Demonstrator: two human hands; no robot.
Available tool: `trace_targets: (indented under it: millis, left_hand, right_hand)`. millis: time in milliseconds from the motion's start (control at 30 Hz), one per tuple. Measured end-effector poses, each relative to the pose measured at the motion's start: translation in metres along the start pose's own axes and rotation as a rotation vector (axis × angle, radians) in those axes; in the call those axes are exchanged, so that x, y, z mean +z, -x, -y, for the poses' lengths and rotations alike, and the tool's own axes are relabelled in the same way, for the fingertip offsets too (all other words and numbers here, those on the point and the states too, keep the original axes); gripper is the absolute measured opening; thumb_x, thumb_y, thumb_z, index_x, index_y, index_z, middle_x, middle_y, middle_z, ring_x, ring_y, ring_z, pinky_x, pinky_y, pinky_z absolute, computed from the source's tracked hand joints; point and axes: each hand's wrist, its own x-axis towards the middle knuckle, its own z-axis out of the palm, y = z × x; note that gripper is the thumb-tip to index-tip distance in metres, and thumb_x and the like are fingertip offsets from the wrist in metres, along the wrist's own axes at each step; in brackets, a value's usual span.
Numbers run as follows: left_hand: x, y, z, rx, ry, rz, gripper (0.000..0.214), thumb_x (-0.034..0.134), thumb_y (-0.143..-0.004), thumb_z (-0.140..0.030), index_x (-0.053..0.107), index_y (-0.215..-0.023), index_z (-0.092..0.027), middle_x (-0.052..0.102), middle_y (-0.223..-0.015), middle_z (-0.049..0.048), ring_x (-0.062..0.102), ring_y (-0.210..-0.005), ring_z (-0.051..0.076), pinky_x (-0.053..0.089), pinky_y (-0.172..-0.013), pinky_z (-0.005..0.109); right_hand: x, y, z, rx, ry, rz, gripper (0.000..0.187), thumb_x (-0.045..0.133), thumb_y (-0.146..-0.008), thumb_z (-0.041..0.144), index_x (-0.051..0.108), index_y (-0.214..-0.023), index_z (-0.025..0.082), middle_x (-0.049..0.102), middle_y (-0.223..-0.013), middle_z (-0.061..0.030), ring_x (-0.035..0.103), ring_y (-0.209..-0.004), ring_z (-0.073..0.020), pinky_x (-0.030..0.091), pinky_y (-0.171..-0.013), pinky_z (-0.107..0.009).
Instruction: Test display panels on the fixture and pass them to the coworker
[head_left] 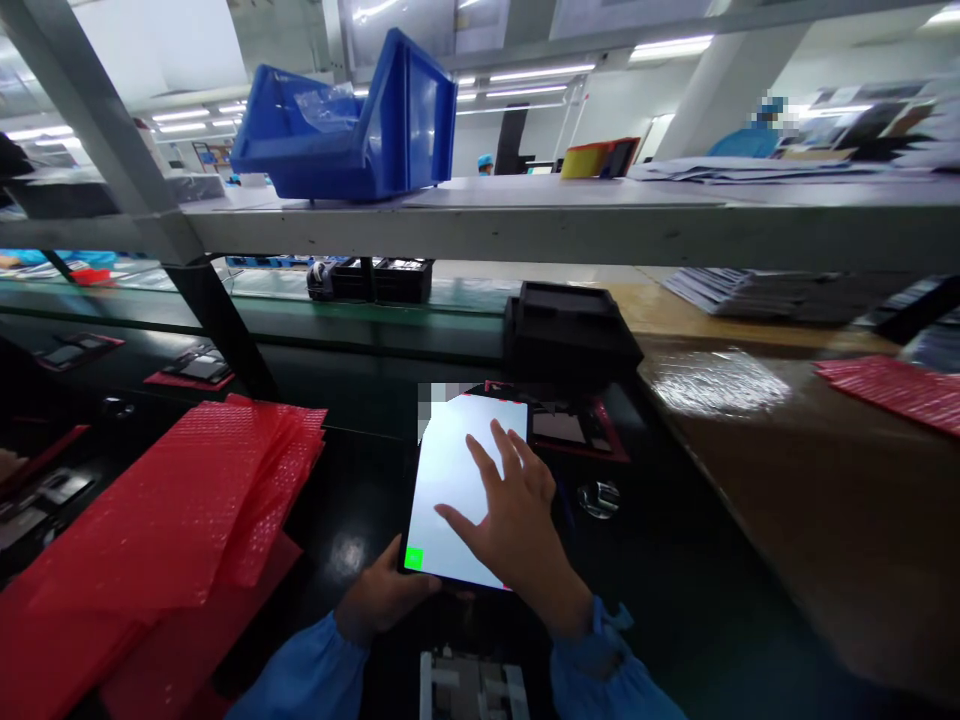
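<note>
A tablet point(442, 480) with a lit white screen and a green square at its lower left corner is tilted up in front of me. My left hand point(390, 595) grips its lower left corner, the thumb along the bottom edge. Over the screen, my right hand point(514, 500) is spread with fingers apart; whether the fingertips touch the glass I cannot tell. Below the tablet, near my body, lies a device part with pale strips point(474, 688), partly cut off by the frame.
Red bubble-wrap bags point(172, 490) are piled at left. A black tray stack point(574, 330) stands behind the tablet, and a shiny round object point(599, 499) lies to its right. Overhead runs a shelf point(510, 232) with a blue bin point(337, 140). A co-worker point(750, 140) is in the background.
</note>
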Motion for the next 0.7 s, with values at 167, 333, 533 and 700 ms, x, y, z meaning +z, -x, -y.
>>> trace_targets:
  millis: [167, 333, 533, 700]
  left_hand:
    - [0.008, -0.001, 0.001, -0.015, 0.039, 0.021, 0.076, 0.097, -0.056, -0.039, 0.065, -0.120, -0.015, 0.078, -0.103, 0.0145, 0.072, -0.102, 0.035, 0.051, -0.100, 0.051]
    - [0.021, -0.005, -0.006, 0.058, 0.262, 0.072, 0.072, 0.099, -0.051, -0.035, 0.068, -0.112, -0.016, 0.078, -0.101, 0.0135, 0.073, -0.099, 0.035, 0.053, -0.099, 0.052]
    - [0.010, -0.001, -0.007, 0.051, 0.106, 0.042, 0.066, 0.098, -0.054, -0.035, 0.070, -0.110, -0.016, 0.079, -0.097, 0.0134, 0.074, -0.091, 0.034, 0.054, -0.096, 0.049]
    - [0.011, 0.014, -0.017, -0.006, -0.058, -0.048, 0.063, 0.095, -0.056, -0.036, 0.073, -0.112, -0.019, 0.080, -0.094, 0.0099, 0.072, -0.097, 0.036, 0.054, -0.091, 0.044]
  right_hand:
    - [0.014, 0.003, 0.006, -0.044, -0.044, 0.056, 0.080, 0.069, -0.084, 0.063, 0.048, -0.150, 0.022, 0.038, -0.161, -0.0163, 0.033, -0.146, -0.0430, 0.030, -0.114, -0.066]
    - [0.023, 0.006, 0.005, -0.211, -0.311, -0.059, 0.033, 0.046, -0.098, 0.009, 0.071, -0.118, 0.020, 0.074, -0.119, -0.0083, 0.063, -0.123, -0.0219, 0.055, -0.099, -0.036]
    - [-0.003, -0.008, -0.019, 0.141, -0.304, -0.407, 0.023, 0.056, -0.098, 0.027, 0.067, -0.116, 0.018, 0.072, -0.104, -0.0129, 0.068, -0.094, -0.0254, 0.056, -0.083, -0.041]
    - [-0.022, -0.019, -0.051, 0.567, -0.537, -0.115, 0.050, 0.051, -0.093, 0.057, 0.064, -0.116, 0.015, 0.069, -0.079, -0.0048, 0.060, -0.062, -0.0198, 0.049, -0.060, -0.033]
